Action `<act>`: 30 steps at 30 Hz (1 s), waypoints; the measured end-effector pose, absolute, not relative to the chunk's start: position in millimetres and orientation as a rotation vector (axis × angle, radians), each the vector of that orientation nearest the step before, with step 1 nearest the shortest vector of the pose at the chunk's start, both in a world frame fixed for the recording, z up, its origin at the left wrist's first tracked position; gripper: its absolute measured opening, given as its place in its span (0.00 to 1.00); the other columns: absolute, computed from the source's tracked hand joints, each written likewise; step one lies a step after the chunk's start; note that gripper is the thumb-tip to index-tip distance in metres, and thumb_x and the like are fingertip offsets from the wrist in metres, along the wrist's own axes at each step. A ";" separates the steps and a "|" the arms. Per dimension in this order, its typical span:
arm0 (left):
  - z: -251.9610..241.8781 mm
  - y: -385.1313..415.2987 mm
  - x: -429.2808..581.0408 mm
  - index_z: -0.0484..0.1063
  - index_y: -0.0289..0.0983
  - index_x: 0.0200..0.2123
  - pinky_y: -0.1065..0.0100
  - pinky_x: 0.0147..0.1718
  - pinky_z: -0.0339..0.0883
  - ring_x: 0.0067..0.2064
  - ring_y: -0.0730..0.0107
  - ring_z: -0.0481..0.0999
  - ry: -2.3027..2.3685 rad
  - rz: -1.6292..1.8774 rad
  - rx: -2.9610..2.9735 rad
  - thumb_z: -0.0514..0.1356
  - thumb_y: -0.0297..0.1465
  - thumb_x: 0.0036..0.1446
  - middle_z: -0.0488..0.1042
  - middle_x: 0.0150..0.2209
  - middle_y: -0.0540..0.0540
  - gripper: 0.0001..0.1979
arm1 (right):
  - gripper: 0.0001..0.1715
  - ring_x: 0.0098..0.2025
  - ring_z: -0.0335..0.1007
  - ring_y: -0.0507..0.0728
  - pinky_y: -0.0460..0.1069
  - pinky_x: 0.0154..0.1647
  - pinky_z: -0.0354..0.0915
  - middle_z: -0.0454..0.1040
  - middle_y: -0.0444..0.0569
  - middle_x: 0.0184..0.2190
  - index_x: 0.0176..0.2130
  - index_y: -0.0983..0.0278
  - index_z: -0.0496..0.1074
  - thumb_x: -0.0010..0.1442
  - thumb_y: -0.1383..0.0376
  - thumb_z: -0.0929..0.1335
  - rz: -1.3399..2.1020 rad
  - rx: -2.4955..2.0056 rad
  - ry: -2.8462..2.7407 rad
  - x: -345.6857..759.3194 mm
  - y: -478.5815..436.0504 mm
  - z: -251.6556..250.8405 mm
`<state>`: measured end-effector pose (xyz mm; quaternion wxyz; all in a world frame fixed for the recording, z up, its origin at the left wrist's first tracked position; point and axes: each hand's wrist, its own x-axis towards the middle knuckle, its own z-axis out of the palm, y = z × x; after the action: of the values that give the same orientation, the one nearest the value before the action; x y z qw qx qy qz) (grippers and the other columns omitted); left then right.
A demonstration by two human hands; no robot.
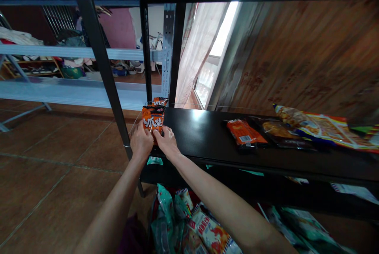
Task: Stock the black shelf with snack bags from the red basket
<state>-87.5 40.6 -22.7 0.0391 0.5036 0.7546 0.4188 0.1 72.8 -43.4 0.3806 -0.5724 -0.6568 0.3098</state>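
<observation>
Holding an orange snack bag (153,118) left of the frame's middle, we pinch it low with our left hand (141,140) and right hand (167,141), probably so it stands up near the black shelf (198,131).

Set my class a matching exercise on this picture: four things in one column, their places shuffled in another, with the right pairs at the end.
Things
1. Front orange packet
2. Flat orange packet
3. Pale curtain
4. Mint-green packets

Places
A. Hanging beside the window
B. Lower down, beneath the black shelf
C. Lying on the black shelf
D. Held between the left hand and right hand

Right pairs: 1-D, 2-C, 3-A, 4-B
</observation>
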 end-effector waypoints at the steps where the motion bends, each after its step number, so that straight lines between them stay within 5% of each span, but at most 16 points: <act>1: -22.5 41.9 -88.3 0.64 0.33 0.56 0.58 0.55 0.60 0.56 0.56 0.69 2.310 1.284 1.544 0.48 0.25 0.57 0.71 0.53 0.36 0.23 | 0.19 0.55 0.61 0.61 0.54 0.58 0.56 0.68 0.54 0.51 0.44 0.63 0.71 0.57 0.56 0.63 0.805 -1.467 -1.669 0.1 72.7 -43.5; 11: -13.2 79.0 -110.5 0.64 0.34 0.54 0.57 0.51 0.62 0.55 0.53 0.70 2.178 1.236 1.398 0.53 0.39 0.57 0.70 0.54 0.34 0.24 | 0.31 0.54 0.62 0.63 0.57 0.56 0.57 0.68 0.56 0.51 0.54 0.64 0.65 0.55 0.52 0.64 0.889 -1.504 -1.637 6.9 73.8 -41.1; 23: -19.5 103.5 -119.2 0.68 0.40 0.50 0.61 0.46 0.65 0.50 0.56 0.74 2.119 1.181 1.401 0.56 0.43 0.54 0.75 0.49 0.41 0.22 | 0.40 0.58 0.61 0.60 0.53 0.59 0.55 0.67 0.53 0.56 0.59 0.61 0.60 0.53 0.46 0.65 1.019 -1.312 -1.461 6.6 97.1 -36.3; 30: -28.0 104.7 -119.2 0.67 0.43 0.51 0.62 0.44 0.66 0.50 0.57 0.75 2.145 1.094 1.315 0.54 0.47 0.55 0.76 0.48 0.42 0.23 | 0.27 0.50 0.69 0.55 0.49 0.52 0.61 0.75 0.45 0.45 0.53 0.57 0.68 0.55 0.52 0.67 1.062 -1.155 -1.402 -2.8 120.0 -44.0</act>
<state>-119.2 104.7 -28.0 0.1977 0.4699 0.7663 0.3910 -2.8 120.0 -44.0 0.4956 -0.4768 -0.5788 0.4382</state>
